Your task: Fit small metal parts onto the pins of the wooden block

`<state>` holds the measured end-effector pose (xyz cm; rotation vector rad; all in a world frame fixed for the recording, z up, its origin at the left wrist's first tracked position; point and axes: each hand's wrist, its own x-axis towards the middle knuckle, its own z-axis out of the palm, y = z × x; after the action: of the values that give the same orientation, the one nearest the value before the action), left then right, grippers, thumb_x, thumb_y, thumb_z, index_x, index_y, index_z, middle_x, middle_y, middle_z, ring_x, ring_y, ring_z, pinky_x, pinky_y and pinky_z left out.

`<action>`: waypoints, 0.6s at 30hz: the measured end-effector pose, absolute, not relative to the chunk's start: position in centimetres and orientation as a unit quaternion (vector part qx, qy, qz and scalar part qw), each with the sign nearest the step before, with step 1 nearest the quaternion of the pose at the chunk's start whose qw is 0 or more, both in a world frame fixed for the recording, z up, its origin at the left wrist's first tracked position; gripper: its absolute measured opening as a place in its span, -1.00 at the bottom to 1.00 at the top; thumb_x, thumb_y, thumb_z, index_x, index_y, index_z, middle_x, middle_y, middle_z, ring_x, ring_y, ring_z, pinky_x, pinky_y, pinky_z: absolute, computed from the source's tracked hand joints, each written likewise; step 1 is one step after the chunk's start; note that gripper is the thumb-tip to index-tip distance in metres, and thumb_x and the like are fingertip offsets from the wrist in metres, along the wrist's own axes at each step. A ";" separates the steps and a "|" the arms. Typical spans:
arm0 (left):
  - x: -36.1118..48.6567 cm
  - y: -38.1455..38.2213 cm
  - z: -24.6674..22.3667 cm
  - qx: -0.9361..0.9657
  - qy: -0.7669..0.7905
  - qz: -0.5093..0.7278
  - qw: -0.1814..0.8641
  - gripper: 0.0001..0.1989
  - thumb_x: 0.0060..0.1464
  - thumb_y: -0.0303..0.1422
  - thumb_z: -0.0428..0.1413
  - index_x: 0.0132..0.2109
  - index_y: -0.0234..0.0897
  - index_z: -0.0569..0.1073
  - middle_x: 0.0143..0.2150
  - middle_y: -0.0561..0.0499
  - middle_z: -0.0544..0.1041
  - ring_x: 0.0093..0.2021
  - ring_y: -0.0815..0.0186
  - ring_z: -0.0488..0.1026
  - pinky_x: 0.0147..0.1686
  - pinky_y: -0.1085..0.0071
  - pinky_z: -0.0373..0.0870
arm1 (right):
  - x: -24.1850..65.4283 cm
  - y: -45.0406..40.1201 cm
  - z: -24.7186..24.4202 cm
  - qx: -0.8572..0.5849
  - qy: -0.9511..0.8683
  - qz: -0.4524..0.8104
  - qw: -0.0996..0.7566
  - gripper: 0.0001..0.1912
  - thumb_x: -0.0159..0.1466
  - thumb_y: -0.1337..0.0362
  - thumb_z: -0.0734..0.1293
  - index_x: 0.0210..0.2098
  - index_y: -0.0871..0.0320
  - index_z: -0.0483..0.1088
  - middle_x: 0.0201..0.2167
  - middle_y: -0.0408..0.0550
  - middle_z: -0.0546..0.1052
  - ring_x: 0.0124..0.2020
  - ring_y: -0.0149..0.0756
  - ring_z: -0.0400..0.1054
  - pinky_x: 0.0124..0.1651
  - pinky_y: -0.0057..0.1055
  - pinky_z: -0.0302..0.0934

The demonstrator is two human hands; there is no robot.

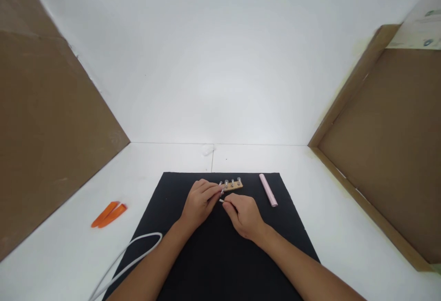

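Note:
A short wooden strip (227,187) lies near the far side of the black mat (220,264), with several small clear pieces with metallic-looking parts standing along it. My left hand (199,202) is at the strip's left end, its fingers pinched on a small clear piece (222,192) too tiny to make out fully. Just to the right, my right hand (244,214) is closed around a thin stick with a whitish tip (221,200). That tip points left, toward my left fingertips. Most of the stick is hidden inside the hand.
A pale pink rolled tube (268,190) lies on the mat's right side. Two orange strips (109,214) rest on the white surface at left. A white cable (138,246) loops over the mat's left edge. Brown panels (51,122) stand at both sides.

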<state>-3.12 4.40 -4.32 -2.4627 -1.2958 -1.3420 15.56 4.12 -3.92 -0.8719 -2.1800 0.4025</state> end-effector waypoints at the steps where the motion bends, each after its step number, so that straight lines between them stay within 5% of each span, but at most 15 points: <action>1: -3.1 4.4 -4.3 -0.797 -0.418 -0.435 0.028 -0.85 0.19 -0.44 0.11 -0.10 -0.22 0.52 -0.21 -0.05 0.60 -0.26 0.29 0.42 -0.22 0.29 0.34 | 15.6 4.1 -3.9 -0.340 -0.848 0.156 0.375 -0.74 0.39 0.24 0.13 -0.34 0.14 0.39 -0.47 -0.09 0.50 -0.46 -0.32 0.36 -0.35 -0.43 0.08; 12: -3.0 4.3 -4.1 -0.812 -0.398 -0.426 0.030 -0.81 0.18 -0.45 0.12 -0.06 -0.20 0.50 -0.20 -0.03 0.60 -0.27 0.30 0.41 -0.21 0.31 0.33 | 15.7 4.9 -3.9 -0.421 -0.758 0.218 0.448 -0.70 0.41 0.22 0.11 -0.33 0.14 0.40 -0.44 -0.07 0.50 -0.41 -0.29 0.38 -0.31 -0.44 0.15; 18: -2.9 4.1 -3.8 -0.799 -0.417 -0.432 0.014 -0.89 0.19 -0.46 0.10 -0.15 -0.25 0.49 -0.29 -0.02 0.58 -0.29 0.30 0.39 -0.23 0.33 0.33 | 15.7 4.6 -3.7 -0.382 -0.798 0.206 0.418 -0.70 0.40 0.24 0.12 -0.40 0.14 0.37 -0.53 -0.13 0.44 -0.51 -0.36 0.30 -0.40 -0.45 0.07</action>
<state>-2.92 4.08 -3.77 -2.4901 -1.2983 -1.3465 15.73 4.59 -3.74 -0.9573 -2.0028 0.5173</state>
